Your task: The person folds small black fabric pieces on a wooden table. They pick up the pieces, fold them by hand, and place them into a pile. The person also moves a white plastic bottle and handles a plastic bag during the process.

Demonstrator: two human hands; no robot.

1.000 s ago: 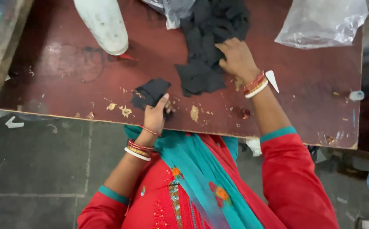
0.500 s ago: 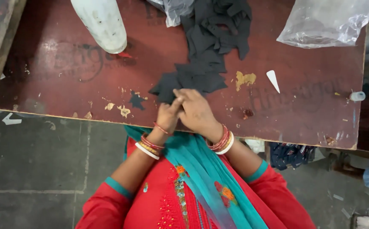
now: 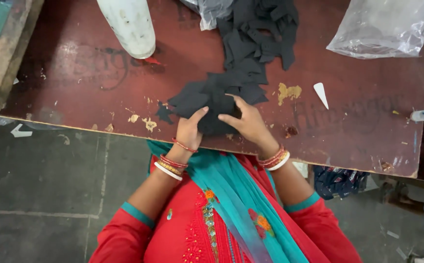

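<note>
Both hands working at the near edge of the dark red worn wooden table (image 3: 348, 122): left hand (image 3: 190, 130) curling its fingers over a stack of small dark grey fabric pieces (image 3: 212, 104) and pinching it from the left, right hand (image 3: 248, 122) closing partly round the same stack from the right, thumb and fingers pressing on the cloth. Holding the stack flat against the tabletop, just inside the front edge, at the near end of a long loose pile of dark grey cloth cuttings (image 3: 256, 44) trailing away toward the far side. Lying beyond the pile to the right, a crumpled clear plastic bag (image 3: 385, 29); standing to the far left, a white plastic bottle-shaped container (image 3: 129, 27), tilted and partly cut off by the frame. Resting right of the hands, well apart from them, a small white pointed scrap (image 3: 321, 93). Wearing red, gold and white bangles (image 3: 170, 164) on the left wrist and similar ones on the right.
</note>
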